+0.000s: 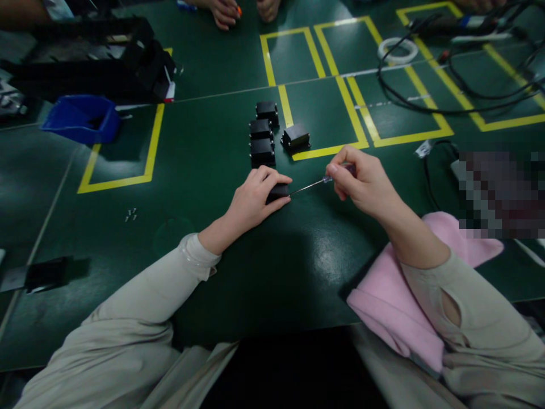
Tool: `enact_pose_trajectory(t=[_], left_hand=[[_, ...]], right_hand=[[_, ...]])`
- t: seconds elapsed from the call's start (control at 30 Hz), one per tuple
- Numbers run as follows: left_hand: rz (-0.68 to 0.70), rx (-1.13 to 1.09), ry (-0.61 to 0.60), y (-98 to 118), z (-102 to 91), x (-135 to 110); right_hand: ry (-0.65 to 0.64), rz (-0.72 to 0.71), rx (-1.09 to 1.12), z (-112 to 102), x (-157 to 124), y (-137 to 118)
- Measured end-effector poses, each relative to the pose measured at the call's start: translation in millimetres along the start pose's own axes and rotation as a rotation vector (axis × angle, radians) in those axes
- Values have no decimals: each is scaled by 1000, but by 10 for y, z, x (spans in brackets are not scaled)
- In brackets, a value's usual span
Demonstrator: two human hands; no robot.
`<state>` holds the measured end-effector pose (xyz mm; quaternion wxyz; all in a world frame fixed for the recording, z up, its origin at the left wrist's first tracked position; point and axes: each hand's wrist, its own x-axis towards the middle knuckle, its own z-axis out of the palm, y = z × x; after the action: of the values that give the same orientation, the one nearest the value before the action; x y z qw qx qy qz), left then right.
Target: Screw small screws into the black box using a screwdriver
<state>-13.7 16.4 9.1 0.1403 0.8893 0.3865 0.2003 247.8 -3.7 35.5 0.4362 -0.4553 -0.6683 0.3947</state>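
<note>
My left hand [260, 193] is closed around a small black box [277, 192] on the green tabletop, fingers on its far side and thumb on its near side. My right hand [356, 177] grips a screwdriver [313, 186] by its handle. The thin metal shaft points left, and its tip meets the right end of the box by my left thumb. Just beyond stand more black boxes [261, 129] of like shape in a column, with one more black box [296, 137] to their right. Several small screws [131, 214] lie loose on the table to the left.
A blue bin [83, 119] and a long black tray [89, 62] stand at far left. A pink cloth [395, 301] lies under my right forearm. Black cables [451, 94] and a white ring [397, 51] are at back right. Another person's hands [225, 12] show at the far edge.
</note>
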Motion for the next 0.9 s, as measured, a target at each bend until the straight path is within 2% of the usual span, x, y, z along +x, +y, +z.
enact_pose_trajectory(t=[0.9], left_hand=[[-17,-4,-8,19,-10,4]], right_hand=[[-13,13,65,18,3,23]])
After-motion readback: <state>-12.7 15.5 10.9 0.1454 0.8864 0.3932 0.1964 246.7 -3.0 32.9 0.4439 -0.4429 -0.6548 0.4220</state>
